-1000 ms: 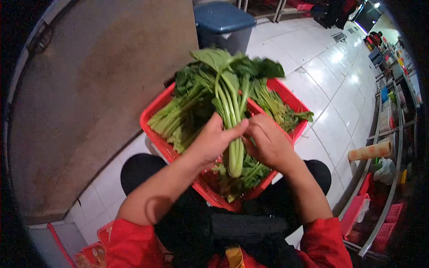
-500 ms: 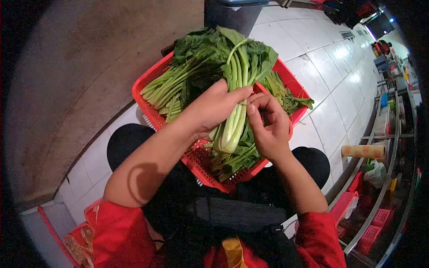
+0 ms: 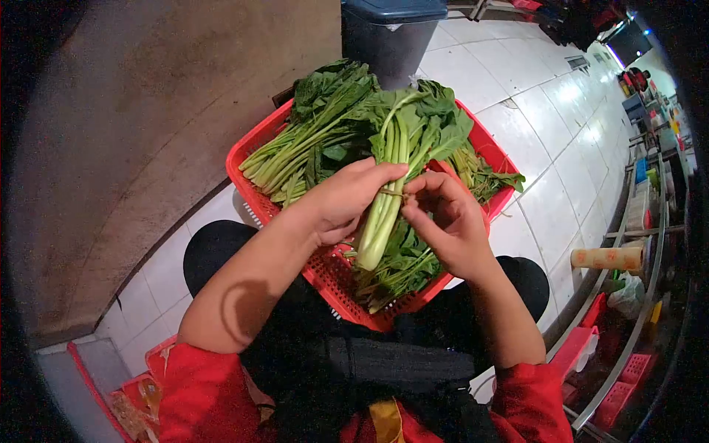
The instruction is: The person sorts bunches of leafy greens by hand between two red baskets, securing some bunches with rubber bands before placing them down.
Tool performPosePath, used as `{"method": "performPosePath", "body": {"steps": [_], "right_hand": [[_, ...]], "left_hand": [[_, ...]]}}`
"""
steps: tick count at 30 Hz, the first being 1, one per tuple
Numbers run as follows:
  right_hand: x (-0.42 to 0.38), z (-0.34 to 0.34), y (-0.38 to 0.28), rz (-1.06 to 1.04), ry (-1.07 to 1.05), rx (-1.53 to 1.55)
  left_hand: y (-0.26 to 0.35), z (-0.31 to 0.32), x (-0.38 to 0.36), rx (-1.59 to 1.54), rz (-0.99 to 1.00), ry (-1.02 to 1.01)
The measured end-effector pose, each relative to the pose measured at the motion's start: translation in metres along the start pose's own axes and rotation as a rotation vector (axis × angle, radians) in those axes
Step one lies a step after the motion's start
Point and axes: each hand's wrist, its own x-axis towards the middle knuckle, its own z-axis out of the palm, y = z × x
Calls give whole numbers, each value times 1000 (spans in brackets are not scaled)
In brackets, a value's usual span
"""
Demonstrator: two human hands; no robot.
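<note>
My left hand (image 3: 348,198) is closed around a bunch of leafy greens (image 3: 379,230), thumb across the pale stalks. The stalk ends point toward me and the leaves point away. A thin brownish tie (image 3: 391,193) crosses the stalks just below my left thumb. At the right side of the bunch, my right hand (image 3: 452,225) pinches at the end of this tie, thumb and forefinger together. Beneath both hands is a red perforated basket (image 3: 325,279). More greens (image 3: 299,148) lie in its left part, with smaller leafy stems (image 3: 408,260) at the near end.
A dark lidded bin (image 3: 391,46) stands beyond the basket on the white tiled floor (image 3: 543,196). A brown panel (image 3: 177,111) rises at the left. Along the right, a metal rack holds a patterned roll (image 3: 607,258) and a pink basket (image 3: 624,380).
The view has tilted slightly, so the basket and bin sit lower. The tie around the stalks shows more clearly, and my right fingers have shifted slightly at its end. My left hand keeps its hold.
</note>
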Motion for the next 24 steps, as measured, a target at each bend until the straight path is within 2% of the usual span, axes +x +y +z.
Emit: {"method": "performPosePath", "body": {"steps": [2,4,6,9,13,15,16,19,21,24], "right_hand": [[0,-2,2,-25,-6,-28],[-3,-1,2,-104,7,-167],[-5,2,2,-42,62,-140],[-4,3,11,-23,116,-44],[-2,1,15,-76,129,-111],[1,-5,10,-211,49,-313],[2,-4,10,-214,53,-311],[3,2,11,-313,152,-464],[5,6,20,-495,251,-619],[5,9,23,-509,284,-640]], "left_hand": [[-2,-1,6,-4,16,-43],[-3,6,4,-68,25,43],[-9,-2,9,-100,-2,0],[-11,2,11,-46,63,125],[-15,2,14,-51,61,176],[-12,6,10,17,32,190],[-10,7,9,78,8,202],[-8,21,5,118,15,239],[-9,23,3,204,13,266],[-11,22,4,245,34,314]]}}
